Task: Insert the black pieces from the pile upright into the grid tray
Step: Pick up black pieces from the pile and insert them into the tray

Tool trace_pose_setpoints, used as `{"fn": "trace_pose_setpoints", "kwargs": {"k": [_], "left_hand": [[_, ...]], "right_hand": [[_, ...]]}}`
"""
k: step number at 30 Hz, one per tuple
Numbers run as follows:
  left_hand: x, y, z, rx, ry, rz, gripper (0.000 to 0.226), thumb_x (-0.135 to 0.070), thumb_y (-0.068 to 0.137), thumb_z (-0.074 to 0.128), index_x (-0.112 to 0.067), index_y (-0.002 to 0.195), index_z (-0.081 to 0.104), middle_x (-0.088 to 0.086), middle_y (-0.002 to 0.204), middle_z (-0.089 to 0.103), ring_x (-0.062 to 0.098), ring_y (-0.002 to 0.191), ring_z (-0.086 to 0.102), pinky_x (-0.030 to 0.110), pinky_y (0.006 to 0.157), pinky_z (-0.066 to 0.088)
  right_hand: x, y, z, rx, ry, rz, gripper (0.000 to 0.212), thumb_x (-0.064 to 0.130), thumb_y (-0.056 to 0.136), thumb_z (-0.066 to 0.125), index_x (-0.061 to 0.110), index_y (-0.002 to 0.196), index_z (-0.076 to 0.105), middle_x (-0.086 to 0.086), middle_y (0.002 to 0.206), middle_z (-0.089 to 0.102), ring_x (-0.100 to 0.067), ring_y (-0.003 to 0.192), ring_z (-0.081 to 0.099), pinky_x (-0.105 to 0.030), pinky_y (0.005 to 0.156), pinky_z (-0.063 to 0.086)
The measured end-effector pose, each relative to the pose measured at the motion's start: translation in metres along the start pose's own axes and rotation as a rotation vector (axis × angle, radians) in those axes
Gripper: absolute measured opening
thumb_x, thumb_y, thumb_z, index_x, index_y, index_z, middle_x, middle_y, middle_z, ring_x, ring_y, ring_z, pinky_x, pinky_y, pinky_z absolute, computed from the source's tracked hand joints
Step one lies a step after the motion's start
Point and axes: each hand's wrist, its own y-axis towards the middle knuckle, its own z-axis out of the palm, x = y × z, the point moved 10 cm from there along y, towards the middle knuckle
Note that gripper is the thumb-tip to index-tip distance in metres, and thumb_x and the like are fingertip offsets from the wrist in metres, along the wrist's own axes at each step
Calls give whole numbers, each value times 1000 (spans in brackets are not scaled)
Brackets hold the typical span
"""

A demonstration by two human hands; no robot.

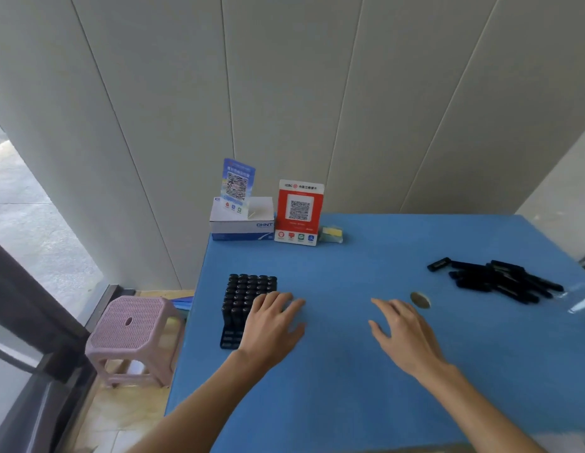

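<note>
Both hands hover open over the blue table (349,371), left hand (271,325) against the grid tray (242,302), right hand (405,335) empty, black pieces (500,279) piled far right.

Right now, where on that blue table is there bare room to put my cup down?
Bare blue table lies between the left hand and right hand, in the near strip below both, and behind, between the red sign and the pile. Crowded: the grid tray at the left edge, the back-left corner.
</note>
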Motion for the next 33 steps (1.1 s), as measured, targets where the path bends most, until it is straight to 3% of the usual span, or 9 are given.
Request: {"fn": "trace_pose_setpoints", "kwargs": {"k": [6, 10, 16, 33], "left_hand": [[-85, 4, 34, 71, 20, -69, 40, -49, 82, 44, -26, 109, 63, -7, 101, 64, 15, 94, 59, 32, 85, 46], [-154, 6, 71, 155, 7, -137, 41, -50, 82, 44, -27, 110, 64, -6, 101, 65, 17, 93, 61, 33, 83, 48], [-228, 23, 108, 236, -49, -193, 42, -45, 88, 51, -26, 124, 56, -2, 120, 59, 20, 113, 52, 34, 96, 35], [-283, 149, 212, 251, -150, -268, 41, -42, 93, 45, -26, 131, 47, -5, 129, 52, 17, 120, 44, 30, 101, 29]], "right_hand": [[-101, -37, -25, 62, 1, 39, 49, 42, 94, 45, 25, 139, 37, 6, 123, 52, -14, 116, 46, -25, 84, 46], [-171, -63, -40, 68, -3, 60, 50, 43, 93, 45, 24, 139, 38, 6, 125, 52, -15, 118, 45, -25, 84, 45], [-251, -85, -61, 83, 49, 95, 50, 41, 94, 46, 23, 140, 38, 5, 129, 51, -15, 122, 44, -27, 90, 44], [-392, 18, -60, 149, 88, 114, 43, 38, 94, 47, 27, 135, 42, 10, 115, 53, -10, 105, 50, -22, 73, 41]]}}
